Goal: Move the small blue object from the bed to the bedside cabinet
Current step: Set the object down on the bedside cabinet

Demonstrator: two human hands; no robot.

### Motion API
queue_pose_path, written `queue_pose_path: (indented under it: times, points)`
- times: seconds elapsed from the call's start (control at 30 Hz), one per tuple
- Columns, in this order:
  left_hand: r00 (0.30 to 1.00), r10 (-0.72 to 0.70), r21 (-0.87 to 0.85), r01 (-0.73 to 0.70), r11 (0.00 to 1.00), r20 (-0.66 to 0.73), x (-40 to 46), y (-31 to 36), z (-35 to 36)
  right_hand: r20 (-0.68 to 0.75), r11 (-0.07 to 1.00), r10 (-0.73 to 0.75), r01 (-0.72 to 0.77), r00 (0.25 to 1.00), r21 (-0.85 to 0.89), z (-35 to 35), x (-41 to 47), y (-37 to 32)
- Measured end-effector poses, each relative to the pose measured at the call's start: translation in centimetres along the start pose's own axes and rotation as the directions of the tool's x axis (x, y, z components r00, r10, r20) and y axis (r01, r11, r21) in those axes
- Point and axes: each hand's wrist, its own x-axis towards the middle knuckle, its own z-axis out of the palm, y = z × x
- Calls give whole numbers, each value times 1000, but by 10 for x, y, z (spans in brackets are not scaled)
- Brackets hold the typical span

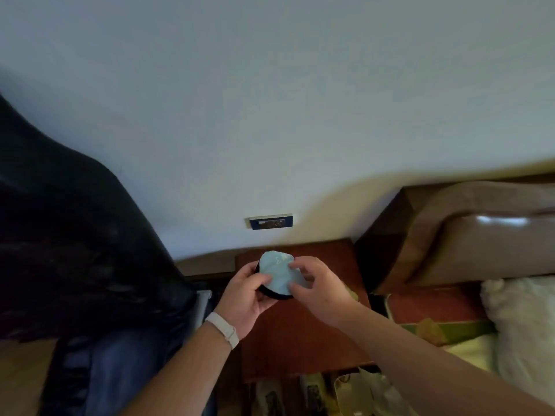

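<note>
Two hands meet over the cabinet (300,325), both gripping the blue object (277,273) between them. The left hand (246,298) cups it from the left and below, thumb laid across the lower part of its pale blue face, fingers curled behind its dark rim. The right hand (318,288) comes in from the right, fingertips pinching the blue face at its right edge. The object is round, tilted up toward the camera, with a black edge showing under it; whether it touches the cabinet top I cannot tell. A white band (223,328) sits on the left wrist.

Beyond the hands, a dark socket plate (271,222) is set in the white wall (270,100) just above the cabinet. To the right stands a brown padded headboard (480,232), with the bed (444,307) and a white fluffy pillow (522,328) below it. On the left hangs something dark and glossy (66,235), with blue fabric (120,376) beneath.
</note>
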Motion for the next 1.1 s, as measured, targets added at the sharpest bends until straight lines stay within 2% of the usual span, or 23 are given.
queue_pose_path:
  times: [0.23, 0.47, 0.7, 0.9, 1.0, 1.1]
  points:
    - [999, -44, -56, 44, 997, -4, 86, -16, -31, -38, 999, 40, -41, 998, -27, 36, 51, 49]
    - [999, -41, 82, 42, 996, -10, 156, -32, -59, -22, 996, 25, -27, 999, -83, 76, 99, 101]
    - [993, 2, 255, 28, 967, -118, 217, -46, -89, 6, 991, 44, -43, 999, -126, 123, 138, 139]
    - [986, 117, 544, -34, 838, -120, 257, -62, -112, 14, 978, 17, -13, 1000, -207, 146, 162, 160]
    - [963, 227, 748, -41, 662, -148, 268, -68, -126, 72, 957, 24, -2, 997, -290, 155, 170, 170]
    - [946, 298, 853, -50, 520, -126, 276, -75, -139, 121, 929, 84, -34, 989, -367, 161, 173, 180]
